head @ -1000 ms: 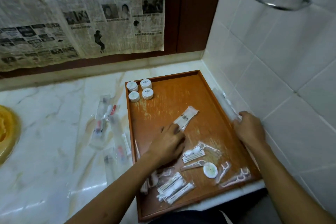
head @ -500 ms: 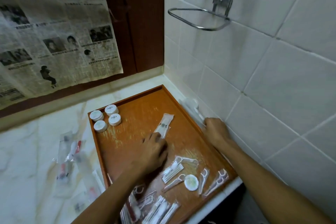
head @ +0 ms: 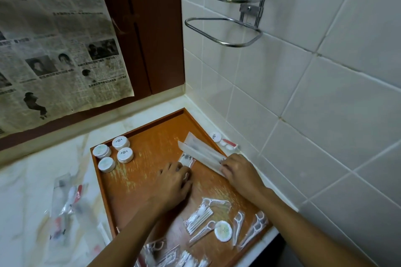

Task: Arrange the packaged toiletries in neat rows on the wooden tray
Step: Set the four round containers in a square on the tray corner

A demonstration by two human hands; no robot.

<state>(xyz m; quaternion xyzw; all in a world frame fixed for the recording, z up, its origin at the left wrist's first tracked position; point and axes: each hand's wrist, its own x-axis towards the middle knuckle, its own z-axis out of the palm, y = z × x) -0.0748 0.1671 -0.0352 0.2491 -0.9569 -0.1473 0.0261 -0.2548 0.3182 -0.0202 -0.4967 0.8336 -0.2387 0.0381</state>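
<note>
The wooden tray (head: 138, 182) sits on the marble table (head: 39, 191), pushed into the corner against the tiled wall (head: 303, 93). The right hand (head: 240, 172) pinches the near end of a long translucent packet (head: 201, 154), held over the tray's far right part. The left hand (head: 173, 182) rests palm down on the tray floor, fingers loosely curled over a small white sachet (head: 187, 158) bearing a dark printed emblem; its text is too small to read. Four round white containers (head: 115, 154) form a cluster in the tray's far left corner, two with a dark lid emblem. Wrapped floss picks (head: 257, 226) and cotton swabs (head: 199, 220) lie loose at the near end. Further clear packets (head: 67, 201) lie on the table left of the tray. A newspaper (head: 54, 45) covers the wall behind; its print is illegible.
</note>
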